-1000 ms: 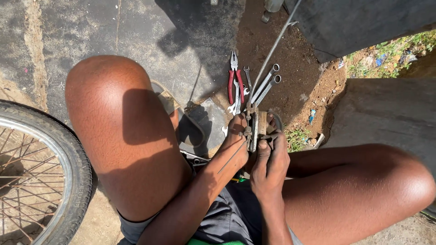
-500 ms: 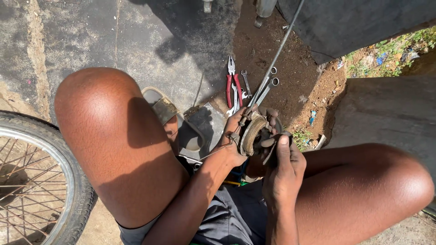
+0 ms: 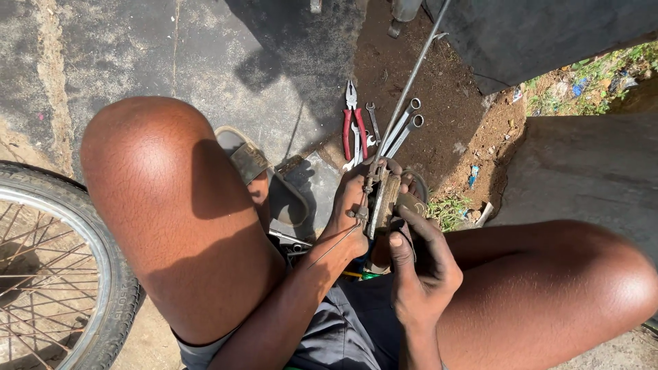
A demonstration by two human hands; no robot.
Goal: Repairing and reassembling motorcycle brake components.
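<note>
Between my knees, both hands hold a rusty metal brake part (image 3: 382,202) with a thin cable running out of it. My left hand (image 3: 349,209) grips its left side, where a loose cable end sticks out toward my forearm. My right hand (image 3: 419,264) wraps it from the right and below, thumb pressed on its lower end. On the dirt just beyond the hands lie red-handled pliers (image 3: 353,127) and several spanners (image 3: 401,130).
A bicycle wheel (image 3: 65,274) with spokes lies at the lower left beside my left knee. A sandal (image 3: 250,161) sits on the concrete behind that knee. A long thin rod (image 3: 418,68) slants up to the top edge. A concrete block (image 3: 589,171) stands at right.
The hands have turned the brake part from a curled, sideways hold to an upright one. The view has shifted slightly; my left knee sits farther right in the frame.
</note>
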